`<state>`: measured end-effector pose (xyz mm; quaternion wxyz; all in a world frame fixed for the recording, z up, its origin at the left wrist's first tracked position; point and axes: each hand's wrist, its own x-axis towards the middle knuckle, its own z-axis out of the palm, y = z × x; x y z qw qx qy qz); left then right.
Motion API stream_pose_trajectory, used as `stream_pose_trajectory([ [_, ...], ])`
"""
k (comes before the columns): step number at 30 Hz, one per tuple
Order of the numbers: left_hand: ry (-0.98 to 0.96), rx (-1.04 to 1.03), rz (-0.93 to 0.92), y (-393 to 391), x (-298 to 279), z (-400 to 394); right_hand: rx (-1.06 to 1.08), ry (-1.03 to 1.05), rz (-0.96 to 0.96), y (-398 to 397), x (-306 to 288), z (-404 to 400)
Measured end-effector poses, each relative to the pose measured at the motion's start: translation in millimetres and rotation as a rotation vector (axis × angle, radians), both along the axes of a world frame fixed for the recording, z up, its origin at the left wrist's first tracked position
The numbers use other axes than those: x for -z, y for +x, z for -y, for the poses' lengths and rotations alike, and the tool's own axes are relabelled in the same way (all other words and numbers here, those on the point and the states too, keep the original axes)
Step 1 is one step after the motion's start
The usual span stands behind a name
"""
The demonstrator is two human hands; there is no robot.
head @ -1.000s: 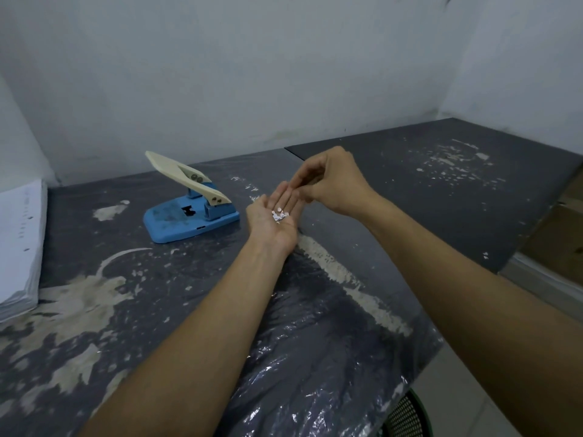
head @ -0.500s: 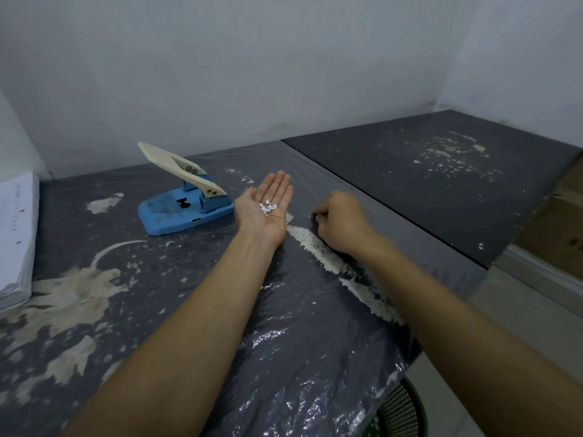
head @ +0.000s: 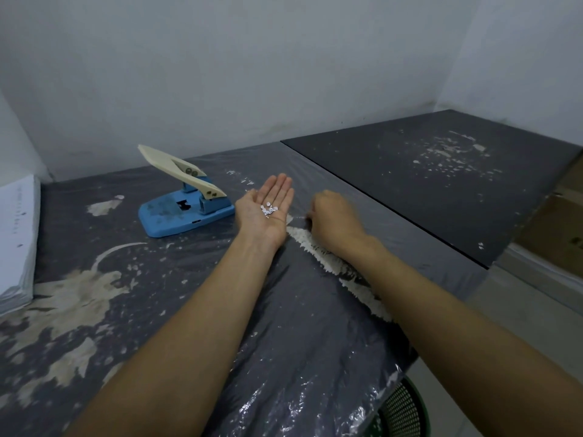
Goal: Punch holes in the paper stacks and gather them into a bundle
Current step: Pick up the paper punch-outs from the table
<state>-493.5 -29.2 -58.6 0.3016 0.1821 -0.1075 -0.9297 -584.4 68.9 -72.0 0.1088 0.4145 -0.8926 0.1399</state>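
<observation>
My left hand (head: 252,212) lies palm up over the table with the fingers stretched out, and several small white paper dots (head: 268,209) rest in the palm. To its right, my right hand (head: 332,220) rests knuckles up on the plastic-covered table (head: 157,294), with the fingers curled down against the surface; whether it pinches anything is hidden. A blue hole punch (head: 186,206) with a raised cream lever stands just left of my left hand. A white paper stack (head: 15,241) lies at the far left edge.
The dark table carries white smears and a pale streak (head: 331,266) under my right wrist. A second dark tabletop (head: 426,184) adjoins on the right. A green mesh basket (head: 407,411) stands on the floor below the table edge, and cardboard boxes (head: 555,228) sit at far right.
My right hand has left the left palm, where its fingers were pinched together, and dropped to the table on the right. The left hand stays palm up with the dots.
</observation>
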Motion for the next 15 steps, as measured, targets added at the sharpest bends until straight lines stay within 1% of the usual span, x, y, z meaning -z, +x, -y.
stream_pose_trajectory([
  [1,0.004,0.002,-0.001,0,0,0,0.007,0.039,-0.001,-2,-3,-2],
  [3,0.008,0.002,-0.001,0,-1,0,0.035,0.073,0.092,-12,-11,-7],
  [5,0.004,0.005,0.01,0,-1,0,0.046,0.017,0.246,-21,-25,-13],
  [7,0.0,0.01,0.029,-2,-1,-1,0.019,-0.087,0.315,-22,-42,-15],
  [10,-0.017,0.028,0.054,-2,-3,-7,-0.134,-0.217,0.338,-7,-62,-13],
  [12,-0.036,0.026,0.082,-1,-6,-11,-0.236,-0.205,0.319,6,-72,-6],
  [15,-0.018,0.01,0.127,0,-10,-17,-0.321,-0.116,0.245,20,-80,4],
])
